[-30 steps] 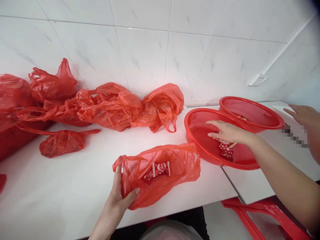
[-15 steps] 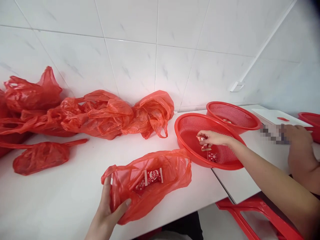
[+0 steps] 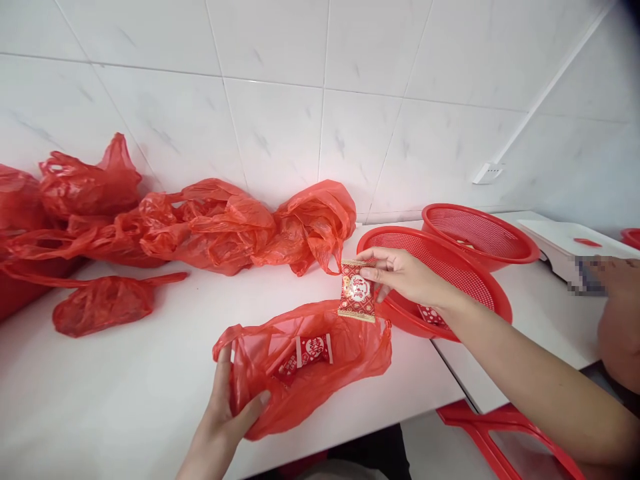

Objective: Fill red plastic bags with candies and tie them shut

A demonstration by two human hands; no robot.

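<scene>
My left hand point(image 3: 227, 407) grips the near-left rim of a red plastic bag point(image 3: 345, 380), its thumb on the front and its fingers partly behind the film. The bag's mouth gapes upward, and inside lie red-and-white wrapped candy packets point(image 3: 315, 351). Between the thumb and fingers of my right hand point(image 3: 387, 272) is a red-and-gold candy packet point(image 3: 357, 293), held upright just above the bag's far right rim. Behind that hand stands a red perforated basket point(image 3: 470, 267); another red packet point(image 3: 431, 315) in it is partly hidden by my forearm.
Several filled red bags point(image 3: 220, 227) lie along the tiled wall, with a small tied bag point(image 3: 105, 305) nearer. A second red basket point(image 3: 480, 227) stands behind the first. At right, a person's arm point(image 3: 620, 313) rests near a white box point(image 3: 565, 240). A red stool point(image 3: 480, 430) is below the table edge.
My right hand has come up out of the basket and left toward the bag, bringing the candy packet. My left hand keeps its hold on the bag. The view has turned slightly left.
</scene>
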